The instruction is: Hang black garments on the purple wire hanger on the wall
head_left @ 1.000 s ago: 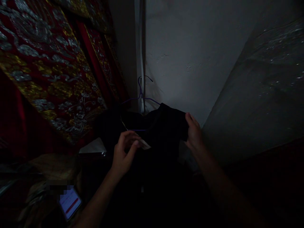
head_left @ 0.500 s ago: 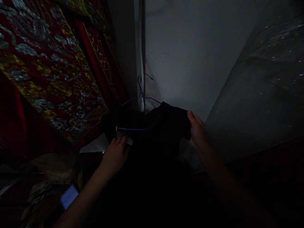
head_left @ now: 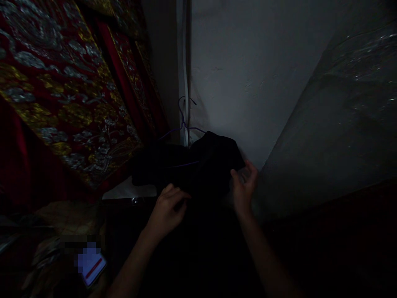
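Note:
A black short-sleeved top (head_left: 214, 165) hangs from a thin purple hanger (head_left: 184, 124) by the wall, and its lower part is lost in the dark. My left hand (head_left: 167, 211) is in front of the top, below the neckline. Its fingers are loosely bent, with the thumb apart from them. Beside the sleeve at the right, my right hand (head_left: 245, 188) has its thumb and fingers spread, close to the sleeve's edge. Whether either hand touches the cloth is hard to see in this dim light.
Red cloth with gold and silver embroidery (head_left: 71, 95) hangs at the left. A lit phone (head_left: 94, 269) lies at the lower left. A pale cable (head_left: 186, 74) runs down the grey wall (head_left: 248, 74). Clear plastic sheeting (head_left: 347, 124) covers the right side.
My right hand has let go of the sleeve and moved slightly down and left. My left hand has left the white tag at the neckline, shifting right and down. The right sleeve now droops.

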Available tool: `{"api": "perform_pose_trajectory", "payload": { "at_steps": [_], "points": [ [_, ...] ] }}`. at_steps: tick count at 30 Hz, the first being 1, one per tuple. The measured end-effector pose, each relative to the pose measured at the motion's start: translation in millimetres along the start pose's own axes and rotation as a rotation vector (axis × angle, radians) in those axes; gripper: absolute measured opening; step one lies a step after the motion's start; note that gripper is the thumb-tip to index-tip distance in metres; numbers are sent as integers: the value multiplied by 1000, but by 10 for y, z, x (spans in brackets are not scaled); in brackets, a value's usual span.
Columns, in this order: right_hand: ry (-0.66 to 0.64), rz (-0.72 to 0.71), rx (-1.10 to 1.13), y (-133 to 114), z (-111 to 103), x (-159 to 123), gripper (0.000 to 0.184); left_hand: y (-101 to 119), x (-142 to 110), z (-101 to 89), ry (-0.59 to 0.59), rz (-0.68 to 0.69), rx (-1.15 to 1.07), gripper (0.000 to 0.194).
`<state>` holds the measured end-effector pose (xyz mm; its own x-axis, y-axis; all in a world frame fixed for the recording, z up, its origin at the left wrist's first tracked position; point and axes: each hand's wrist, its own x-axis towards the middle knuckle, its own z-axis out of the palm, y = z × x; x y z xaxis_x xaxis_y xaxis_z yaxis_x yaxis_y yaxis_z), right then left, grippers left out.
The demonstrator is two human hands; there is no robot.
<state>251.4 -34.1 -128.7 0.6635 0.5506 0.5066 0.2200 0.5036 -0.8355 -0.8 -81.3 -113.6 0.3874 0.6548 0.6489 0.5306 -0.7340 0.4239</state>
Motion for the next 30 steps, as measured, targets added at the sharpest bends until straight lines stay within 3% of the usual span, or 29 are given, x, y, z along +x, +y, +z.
{"api": "perform_pose_trajectory", "payload": {
  "at_steps": [2,4,6,8,11,15,21,28,30],
  "points": [
    [-99,41,-41,-38,-42,-281,42,57,8,108,95,22,-56,25],
    [-396,183,-43,-97,-36,-543,35,131,32,178,182,30,-106,24],
    [-680,304,-14,-145,22,-761,43,216,70,219,217,32,-160,25],
    [-816,344,54,-168,106,-932,52,297,105,246,216,26,-221,27],
    [-790,356,150,-169,205,-1108,59,370,107,272,245,2,-279,27],
    [-690,384,133,-192,211,-1190,52,370,10,284,285,-64,-329,28],
    [-769,306,106,-321,178,-1129,39,358,-102,370,360,-122,-339,35],
    [-797,277,138,-330,156,-1127,26,343,-110,396,301,-104,-321,39],
    [-806,266,115,-310,144,-1118,26,321,-137,419,341,-102,-304,37]
  ]
}}
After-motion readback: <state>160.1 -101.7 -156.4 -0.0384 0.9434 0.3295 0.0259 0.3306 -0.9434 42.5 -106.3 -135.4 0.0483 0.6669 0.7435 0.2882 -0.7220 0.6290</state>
